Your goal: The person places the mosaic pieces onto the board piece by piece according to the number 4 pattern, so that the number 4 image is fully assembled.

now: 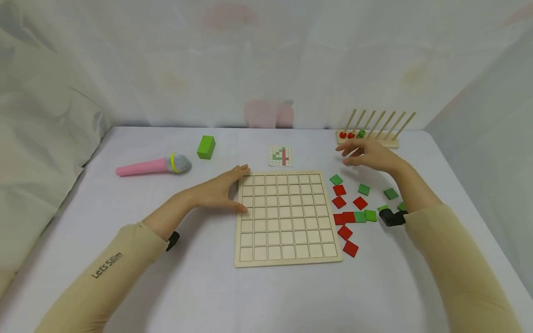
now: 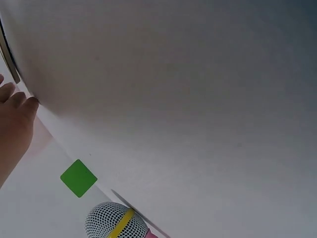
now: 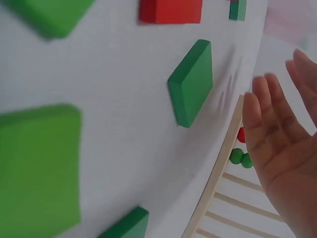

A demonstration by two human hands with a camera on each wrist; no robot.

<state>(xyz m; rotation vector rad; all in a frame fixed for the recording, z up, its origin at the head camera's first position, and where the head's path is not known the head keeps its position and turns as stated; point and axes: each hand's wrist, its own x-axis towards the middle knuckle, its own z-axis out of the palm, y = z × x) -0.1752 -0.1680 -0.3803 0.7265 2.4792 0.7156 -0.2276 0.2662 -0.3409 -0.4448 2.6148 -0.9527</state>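
Observation:
A wooden board [image 1: 289,225] with a grid of square cells lies mid-table. At its left edge my left hand [image 1: 214,190] rests with thumb and fingers spread; the left wrist view catches only part of this hand [image 2: 16,126]. My right hand [image 1: 370,155] hovers in front of the wooden peg rack [image 1: 389,143], holding nothing. Its fingers look loosely extended in the right wrist view, palm showing [image 3: 285,148]. Below it, to the right of the board, several red tiles [image 1: 350,249] and green tiles [image 1: 364,189] lie scattered; a few sit in a row.
Behind the board lies a small card [image 1: 281,156] with a red and green figure on a grid. A green block [image 1: 206,147] and a pink toy microphone [image 1: 143,167] are at the back left. Red and green beads [image 1: 361,133] sit on the rack's left pegs.

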